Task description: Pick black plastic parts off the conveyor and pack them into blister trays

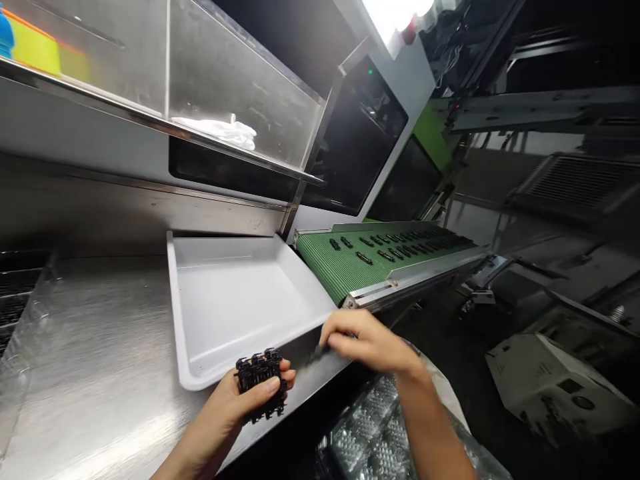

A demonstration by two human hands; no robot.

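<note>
My left hand [227, 417] grips a cluster of black moulded plastic parts [261, 383], still joined together, with its thumb across the front. It sits just below the near corner of a white plastic tray [235, 300]. My right hand [370, 341] is at the tray's front lip, its fingers pinched together. A thin dark piece [314, 355] sticks out from those fingertips, too blurred to name. More small black parts [364, 258] lie on a green ribbed conveyor belt [345, 263], beyond the tray and out of reach of both hands.
The tray rests on a brushed steel table [100, 360], below a steel shelf [150, 120] holding a white cloth [220, 131]. Dark machine panels rise behind the conveyor. A bag of clear moulded trays [373, 433] lies under my right forearm, and a white box [550, 380] sits on the lower right.
</note>
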